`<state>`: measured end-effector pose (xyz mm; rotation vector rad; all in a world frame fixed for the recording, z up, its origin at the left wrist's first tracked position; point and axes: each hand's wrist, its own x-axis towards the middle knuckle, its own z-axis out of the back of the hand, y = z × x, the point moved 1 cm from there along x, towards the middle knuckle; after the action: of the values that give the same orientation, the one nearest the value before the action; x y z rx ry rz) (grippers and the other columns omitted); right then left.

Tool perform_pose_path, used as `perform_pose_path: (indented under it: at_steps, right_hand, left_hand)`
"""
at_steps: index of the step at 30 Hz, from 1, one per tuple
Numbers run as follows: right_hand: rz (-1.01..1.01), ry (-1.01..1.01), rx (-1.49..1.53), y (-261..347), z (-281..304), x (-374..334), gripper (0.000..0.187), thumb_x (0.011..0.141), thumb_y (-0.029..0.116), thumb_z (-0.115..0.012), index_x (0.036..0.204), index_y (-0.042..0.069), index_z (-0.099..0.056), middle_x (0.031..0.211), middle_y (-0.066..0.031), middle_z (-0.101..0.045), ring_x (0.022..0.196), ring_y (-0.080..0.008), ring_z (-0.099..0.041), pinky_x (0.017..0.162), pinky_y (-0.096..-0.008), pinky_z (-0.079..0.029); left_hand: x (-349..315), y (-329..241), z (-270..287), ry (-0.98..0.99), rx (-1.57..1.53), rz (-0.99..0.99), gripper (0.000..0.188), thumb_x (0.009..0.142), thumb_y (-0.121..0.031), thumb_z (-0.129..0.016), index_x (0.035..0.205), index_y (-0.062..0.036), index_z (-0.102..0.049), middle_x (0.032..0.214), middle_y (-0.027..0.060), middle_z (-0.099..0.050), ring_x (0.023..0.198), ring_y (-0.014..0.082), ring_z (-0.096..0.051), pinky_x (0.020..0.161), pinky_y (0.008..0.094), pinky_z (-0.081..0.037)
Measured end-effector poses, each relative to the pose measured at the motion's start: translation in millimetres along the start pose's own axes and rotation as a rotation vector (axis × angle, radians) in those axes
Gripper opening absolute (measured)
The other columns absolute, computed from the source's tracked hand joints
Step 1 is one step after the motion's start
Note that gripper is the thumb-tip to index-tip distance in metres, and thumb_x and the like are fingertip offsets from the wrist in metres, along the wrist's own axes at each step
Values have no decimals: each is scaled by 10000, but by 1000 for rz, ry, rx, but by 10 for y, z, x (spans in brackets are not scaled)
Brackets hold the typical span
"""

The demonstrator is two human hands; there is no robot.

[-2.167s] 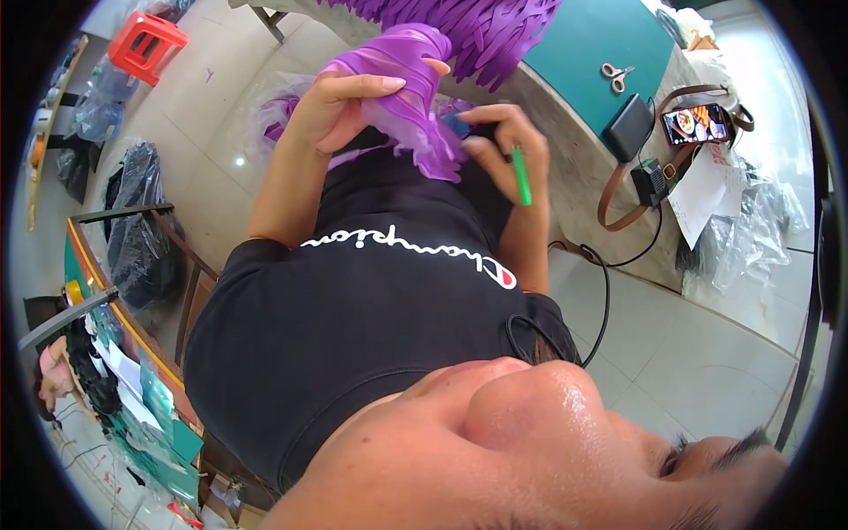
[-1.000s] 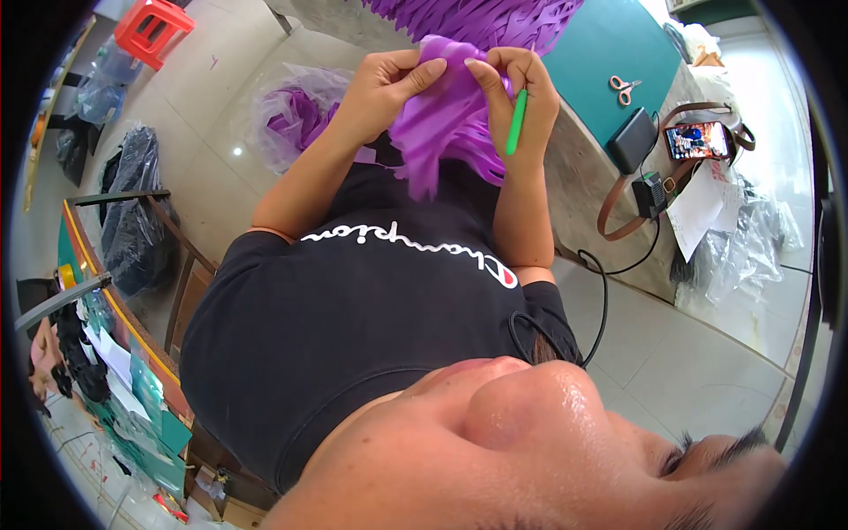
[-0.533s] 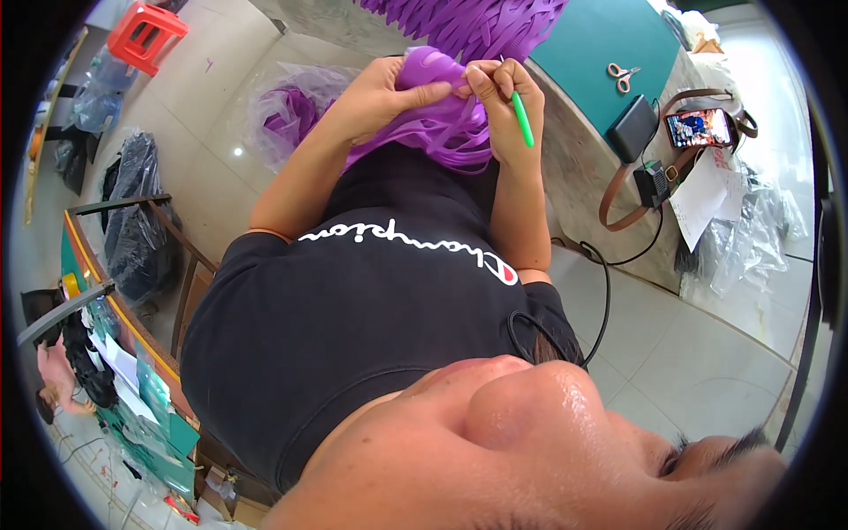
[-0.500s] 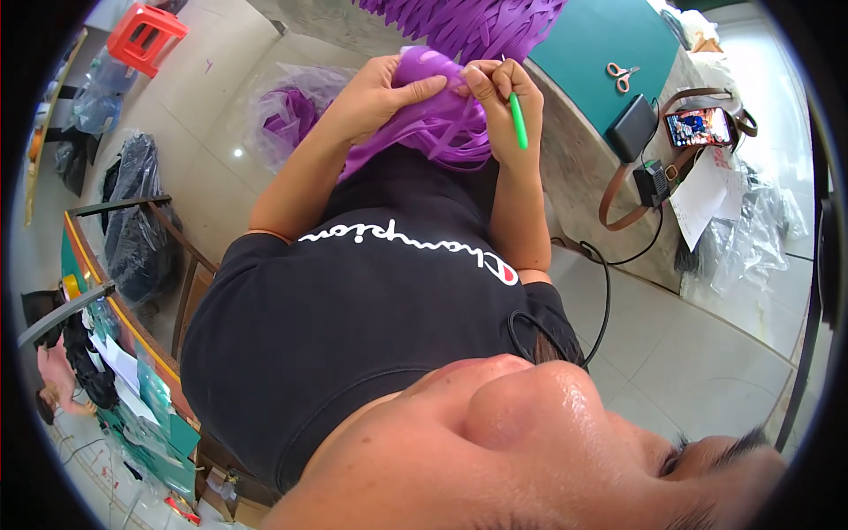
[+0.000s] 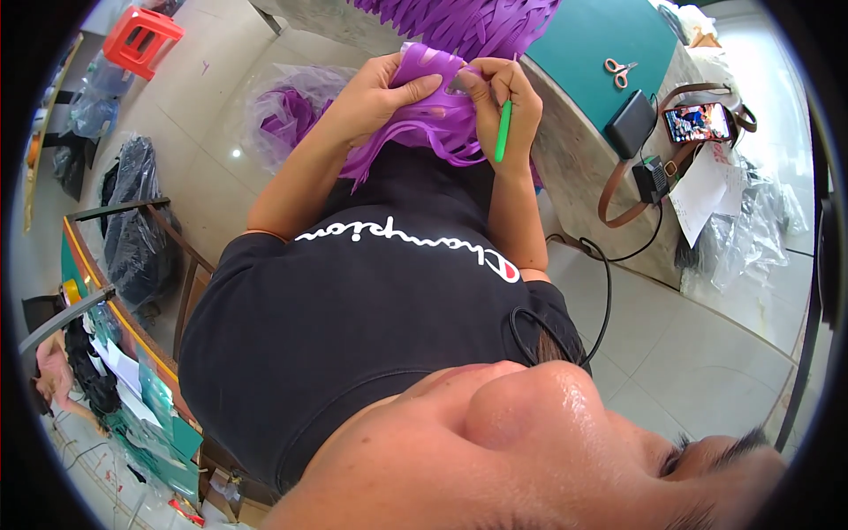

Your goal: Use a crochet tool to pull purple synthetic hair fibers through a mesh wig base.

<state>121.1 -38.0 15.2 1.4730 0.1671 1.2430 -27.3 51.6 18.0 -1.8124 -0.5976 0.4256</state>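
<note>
The right hand (image 5: 511, 97) clamps a green-handled tool (image 5: 503, 131) at the right edge of the purple slotted sheet (image 5: 433, 137), handle pointing bodyward; the left hand (image 5: 378, 95) pinches its left side.

strips (image 5: 433, 134) left of tool (image 5: 503, 132), scissors (image 5: 620, 72) on mat (image 5: 583, 53), phone (image 5: 700, 123) farther right, stool (image 5: 163, 34) far left
</note>
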Motion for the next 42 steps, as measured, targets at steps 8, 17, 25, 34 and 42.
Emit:
perform_pose_path:
  at_steps: [8,17,25,34,42]
  right_hand:
    - [111,-168,-200,-89,267,-13,210,786,-4,-700,708,0,-505,736,-20,-578,628,-79,-430,583,-209,-394]
    - [-166,121,136,172,671,-78,394,804,-33,-656,662,78,-304,874,-114,-645,695,-76,-473,601,-189,-382]
    - [-403,84,173,169,336,-159,161,761,61,-725,734,8,-575,840,-70,-651,717,-80,-548,636,-214,-432]
    - [-429,-139,639,9,44,-296,381,781,-12,-701,674,106,-355,845,-91,-654,720,-53,-506,641,-181,-397]
    - [-276,-209,400,13,107,-263,365,794,10,-698,655,85,-369,788,-80,-644,703,-75,-557,623,-217,-449]
  left_hand:
    - [-46,-26,-10,109,-124,117,261,901,-126,-602,1119,16,-604,982,68,-654,848,117,-633,771,245,-510]
    - [-92,6,-116,107,-199,153,290,905,-119,-588,1154,28,-572,1006,87,-650,886,141,-642,806,265,-517]
    - [-21,62,-276,69,-29,89,255,895,-146,-611,1086,23,-623,935,42,-655,832,90,-611,726,229,-491]
    - [-46,195,-261,-72,54,25,223,911,-138,-598,1043,36,-640,887,56,-663,753,87,-618,668,216,-496]
    - [-50,179,-287,-72,-94,85,212,910,-116,-590,1052,35,-635,907,71,-666,782,103,-628,700,233,-516]
